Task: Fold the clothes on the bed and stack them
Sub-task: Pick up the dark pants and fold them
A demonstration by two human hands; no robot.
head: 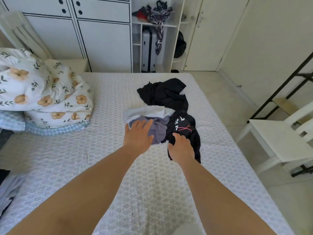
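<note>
A heap of crumpled clothes lies on the bed (118, 167) right of its middle. At the far end is a plain black garment (165, 94); below it a white one (149, 111), then a grey-purple one (159, 128). A black garment with white and pink print (183, 126) lies at the right. My left hand (138, 135) is spread flat, its fingers on the grey-purple garment. My right hand (182, 147) rests on the near edge of the printed black garment, its fingers bent down into the cloth; whether they pinch it is hidden.
A floral duvet (42, 92) is piled on the bed's left side over blue checked bedding (50, 129). A white chair (284, 139) stands right of the bed. Behind are white wardrobes (94, 31) and open shelves with a suitcase (149, 50).
</note>
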